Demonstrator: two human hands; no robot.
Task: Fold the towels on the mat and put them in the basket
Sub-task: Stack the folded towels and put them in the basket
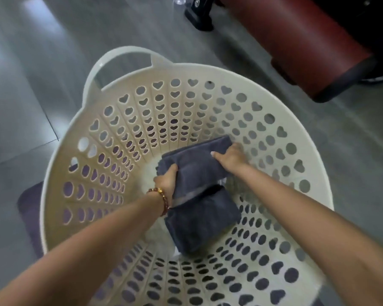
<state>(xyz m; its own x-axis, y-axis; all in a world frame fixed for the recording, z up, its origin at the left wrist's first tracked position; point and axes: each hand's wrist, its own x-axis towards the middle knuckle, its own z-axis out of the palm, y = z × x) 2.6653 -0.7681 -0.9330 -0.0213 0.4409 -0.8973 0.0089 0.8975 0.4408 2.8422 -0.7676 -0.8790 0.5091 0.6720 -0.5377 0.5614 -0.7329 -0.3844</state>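
Now placing: left grip (pixel 166 180) and right grip (pixel 229 156) clutch the folded towel (pixel 195 166) inside the basket (pixel 208 72), mid-frame; next move likely needs releasing it flat.

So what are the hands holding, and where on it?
A folded grey towel, inside the basket: left hand grips its left end, right hand its right end.

Both bare forearms extended toward 12 o'clock, converging. Noted: left grip (pixel 166 182) has fingers curled round the 8 o'clock edge of a folded dark grey towel (pixel 195 171); right grip (pixel 230 157) pinches its 2 o'clock edge, thumb on top.
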